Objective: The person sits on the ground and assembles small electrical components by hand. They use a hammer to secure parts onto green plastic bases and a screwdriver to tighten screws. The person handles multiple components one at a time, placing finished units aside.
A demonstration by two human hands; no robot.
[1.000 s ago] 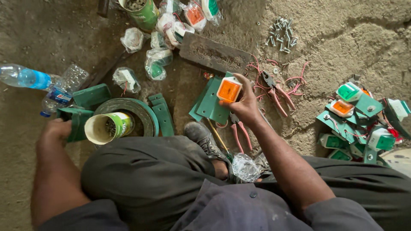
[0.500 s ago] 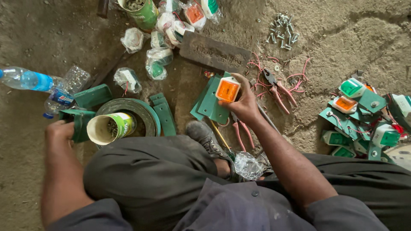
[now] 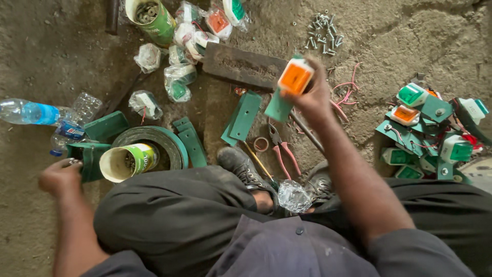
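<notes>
My right hand (image 3: 312,95) grips an orange-lensed lamp on a green bracket (image 3: 293,81), raised above the ground near a dark metal bar (image 3: 241,65). My left hand (image 3: 60,177) is closed at the lower left, pinching something small and metallic beside an open white-and-green can (image 3: 125,161). The can lies tipped on a green ring (image 3: 164,141). Loose green plates (image 3: 242,117) and red-handled pliers (image 3: 284,151) lie between my feet and the bar.
Finished green and orange lamps (image 3: 425,133) are piled at the right. Bagged lamps (image 3: 177,84) and a green tin of hardware (image 3: 151,18) sit at the top. Screws (image 3: 323,33) are scattered at top right. Plastic bottles (image 3: 31,113) lie left.
My right hand has lifted the orange lamp up and away from the green plates. My left hand has shifted slightly toward the tipped can.
</notes>
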